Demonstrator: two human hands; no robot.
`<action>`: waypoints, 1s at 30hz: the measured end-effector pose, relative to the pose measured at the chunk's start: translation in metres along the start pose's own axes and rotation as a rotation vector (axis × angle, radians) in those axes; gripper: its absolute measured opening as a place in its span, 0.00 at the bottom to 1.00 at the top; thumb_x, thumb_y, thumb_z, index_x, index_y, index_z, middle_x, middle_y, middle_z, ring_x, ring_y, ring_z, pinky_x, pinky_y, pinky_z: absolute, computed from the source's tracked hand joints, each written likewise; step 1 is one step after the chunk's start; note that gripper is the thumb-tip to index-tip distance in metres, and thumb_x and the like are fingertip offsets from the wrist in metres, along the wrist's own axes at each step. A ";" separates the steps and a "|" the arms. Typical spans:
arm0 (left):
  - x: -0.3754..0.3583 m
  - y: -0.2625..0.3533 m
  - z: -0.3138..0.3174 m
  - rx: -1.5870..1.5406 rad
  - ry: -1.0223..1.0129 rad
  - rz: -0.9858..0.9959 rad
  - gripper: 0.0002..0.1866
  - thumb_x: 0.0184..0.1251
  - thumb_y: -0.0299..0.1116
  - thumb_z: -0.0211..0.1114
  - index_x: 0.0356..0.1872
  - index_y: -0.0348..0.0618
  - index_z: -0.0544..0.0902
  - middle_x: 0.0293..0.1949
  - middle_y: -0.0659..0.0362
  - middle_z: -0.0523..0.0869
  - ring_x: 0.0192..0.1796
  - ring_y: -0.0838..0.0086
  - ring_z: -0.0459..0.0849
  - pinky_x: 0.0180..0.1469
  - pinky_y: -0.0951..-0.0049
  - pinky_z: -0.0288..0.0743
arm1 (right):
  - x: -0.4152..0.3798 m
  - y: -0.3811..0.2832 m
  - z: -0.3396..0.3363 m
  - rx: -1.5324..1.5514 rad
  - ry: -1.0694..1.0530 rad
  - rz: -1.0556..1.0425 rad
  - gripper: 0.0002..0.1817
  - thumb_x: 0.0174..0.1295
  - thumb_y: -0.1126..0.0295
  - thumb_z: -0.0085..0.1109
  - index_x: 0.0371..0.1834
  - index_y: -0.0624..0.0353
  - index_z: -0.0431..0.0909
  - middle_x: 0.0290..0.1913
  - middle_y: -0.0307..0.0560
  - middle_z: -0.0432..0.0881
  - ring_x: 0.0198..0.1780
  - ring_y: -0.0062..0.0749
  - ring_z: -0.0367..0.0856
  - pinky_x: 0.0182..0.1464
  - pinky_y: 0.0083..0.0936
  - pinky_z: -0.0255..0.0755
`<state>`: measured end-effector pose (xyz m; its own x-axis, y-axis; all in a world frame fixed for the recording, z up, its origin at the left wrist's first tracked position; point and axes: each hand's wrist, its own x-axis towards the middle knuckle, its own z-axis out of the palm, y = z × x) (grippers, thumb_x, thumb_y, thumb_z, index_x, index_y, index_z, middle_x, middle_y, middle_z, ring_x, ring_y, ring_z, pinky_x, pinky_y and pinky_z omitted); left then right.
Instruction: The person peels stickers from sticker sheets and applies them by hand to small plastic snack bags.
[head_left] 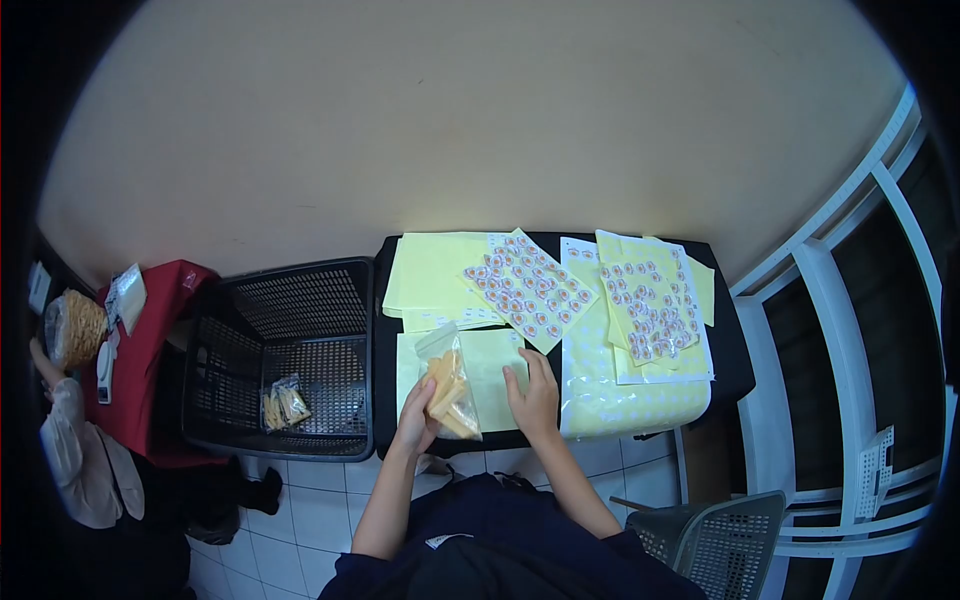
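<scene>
My left hand (418, 412) holds a clear plastic bag (450, 385) with pale yellow sticks inside, over the yellow sheets near the table's front edge. To its right, my right hand (532, 395) is apart from the bag, fingers spread, with nothing in it. Beneath both hands lies a pale yellow sheet (410, 350). Behind them is a sheet of round stickers (530, 290), set at an angle. More sticker sheets (650, 310) are stacked on the right side of the black-covered table (735, 350).
A black basket (280, 455) at the left holds a few small filled bags (287, 403). Farther left, a co-worker (90, 450) reaches toward a bag of yellow pieces (80, 330) by a red-covered table (170, 300). A grey basket (735, 545) stands at the lower right.
</scene>
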<state>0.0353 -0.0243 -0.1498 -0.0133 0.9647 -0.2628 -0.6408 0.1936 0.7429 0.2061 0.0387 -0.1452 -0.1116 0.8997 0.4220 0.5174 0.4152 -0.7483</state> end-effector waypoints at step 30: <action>0.017 -0.001 -0.045 -0.164 -0.134 -0.275 0.25 0.64 0.36 0.49 0.59 0.39 0.55 0.53 0.53 0.69 0.55 0.68 0.71 0.55 0.69 0.67 | 0.029 0.005 0.059 -0.535 0.185 0.133 0.09 0.44 0.64 0.60 0.28 0.55 0.79 0.30 0.38 0.75 0.37 0.34 0.70 0.39 0.32 0.57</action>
<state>0.0010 -0.0165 -0.1825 0.2709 0.8973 -0.3484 -0.7216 0.4288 0.5434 0.1550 0.0751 -0.1668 0.1084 0.8811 0.4604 0.8792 0.1312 -0.4581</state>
